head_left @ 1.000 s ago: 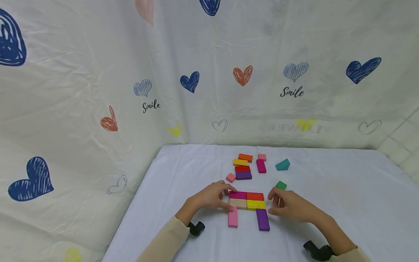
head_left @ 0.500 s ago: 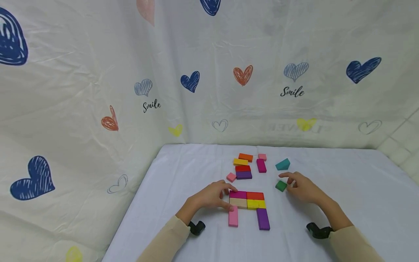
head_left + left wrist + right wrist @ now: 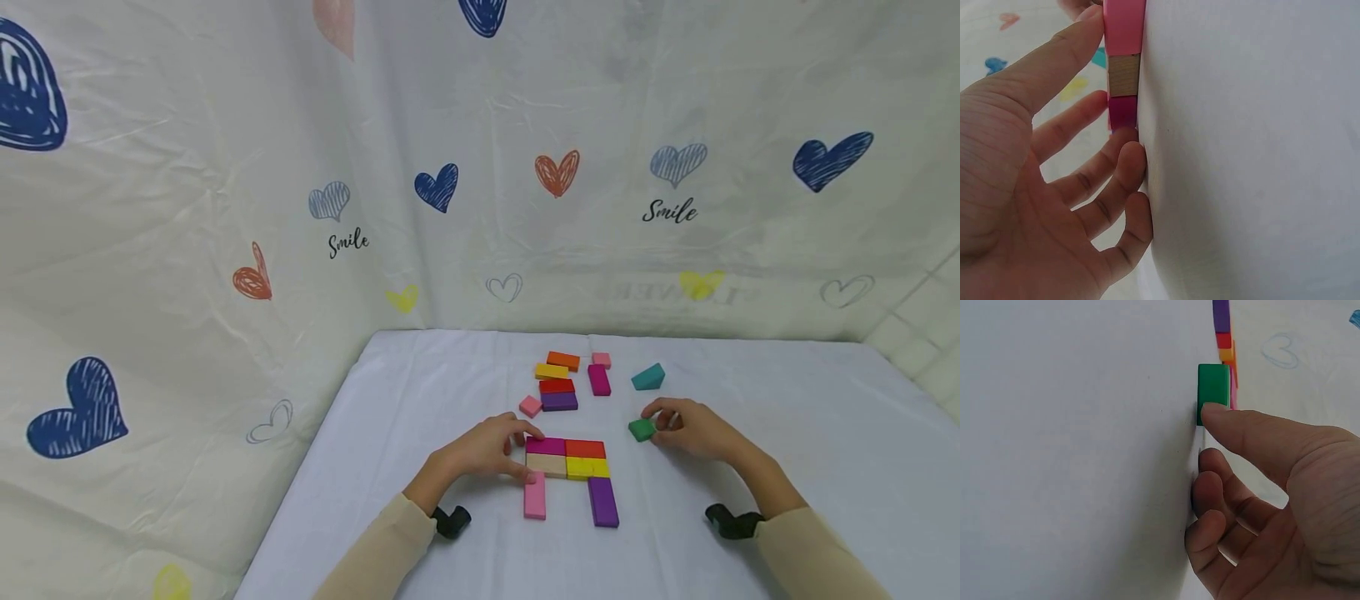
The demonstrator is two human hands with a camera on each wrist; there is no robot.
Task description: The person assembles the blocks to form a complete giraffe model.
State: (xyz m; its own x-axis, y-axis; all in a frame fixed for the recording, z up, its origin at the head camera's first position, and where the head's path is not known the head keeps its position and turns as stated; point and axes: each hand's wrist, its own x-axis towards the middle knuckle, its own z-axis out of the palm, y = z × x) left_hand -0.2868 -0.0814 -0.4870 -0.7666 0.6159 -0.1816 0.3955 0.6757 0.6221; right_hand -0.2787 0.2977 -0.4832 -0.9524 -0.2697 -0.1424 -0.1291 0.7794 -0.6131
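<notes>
My left hand (image 3: pixel 487 450) rests on a group of flat wooden blocks. Its thumb touches the pink block (image 3: pixel 535 497), while the index fingertip lies on the magenta block (image 3: pixel 545 446). Between these two sits a tan block (image 3: pixel 546 466), with wood grain visible in the left wrist view. A red block (image 3: pixel 585 449) and a yellow block (image 3: pixel 587 468) adjoin on the right, and a purple block (image 3: pixel 603 502) extends below. To the right of this group, my right hand (image 3: pixel 693 429) holds a small green block (image 3: pixel 1214 384) at its edge, thumb against it; the index finger's contact is hidden.
Behind the group lie loose blocks: orange (image 3: pixel 563 360), amber (image 3: pixel 551 372), red (image 3: pixel 556 386), purple (image 3: pixel 558 402), magenta (image 3: pixel 598 380) and two small pink ones. A teal wedge-like block (image 3: pixel 648 377) lies farther right. White cloth (image 3: pixel 420 375) covers the table.
My right hand has moved away from the group's right side, up and right to the green block, which has turned slightly. The left hand has stayed in place.
</notes>
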